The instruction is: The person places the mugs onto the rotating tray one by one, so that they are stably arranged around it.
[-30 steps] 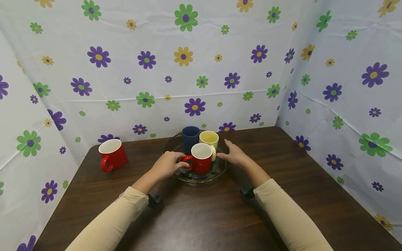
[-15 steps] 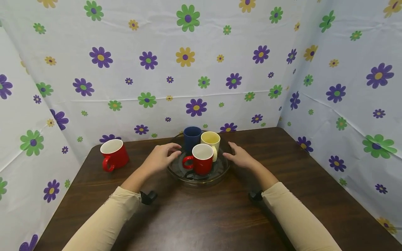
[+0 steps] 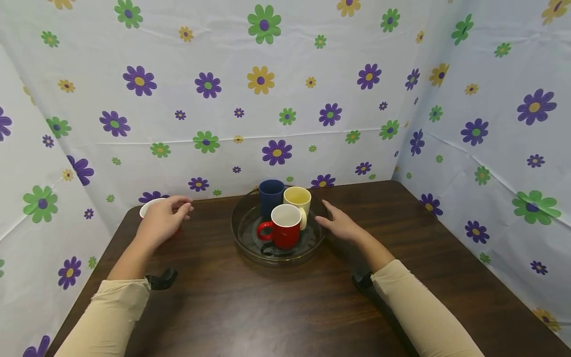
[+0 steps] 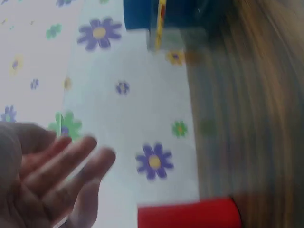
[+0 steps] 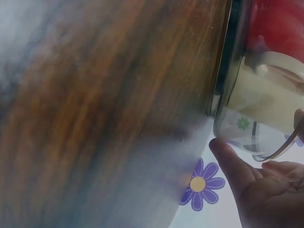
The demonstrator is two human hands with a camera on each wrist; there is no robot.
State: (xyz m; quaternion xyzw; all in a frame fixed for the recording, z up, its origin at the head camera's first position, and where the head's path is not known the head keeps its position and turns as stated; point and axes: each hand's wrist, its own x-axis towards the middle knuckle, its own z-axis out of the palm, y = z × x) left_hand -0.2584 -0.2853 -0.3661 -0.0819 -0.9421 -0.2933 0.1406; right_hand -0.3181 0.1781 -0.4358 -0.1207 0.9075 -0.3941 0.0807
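Observation:
My left hand [image 3: 159, 222] hovers over the left part of the table, fingers loosely bent with nothing in them. It hides most of a red mug [image 3: 150, 205], whose white rim shows behind it; in the left wrist view that mug's red side [image 4: 190, 216] lies below, apart from the fingers. A round clear glass dish [image 3: 239, 233] holds another red mug [image 3: 287, 234], a yellow mug [image 3: 298, 197] and a dark blue mug [image 3: 270, 195]. Beside the dish's right side is my right hand [image 3: 342, 224], thumb and fingers spread. Whether it touches the glass, I cannot tell.
The dish stands near the back of a dark wooden table [image 3: 276, 307]. Flower-patterned white sheeting [image 3: 232, 114] rises behind the table and on both sides.
My left hand has let go of the handle of the red mug in the dish and moved left to the other red mug. My right hand has shifted slightly right. The mugs stay put.

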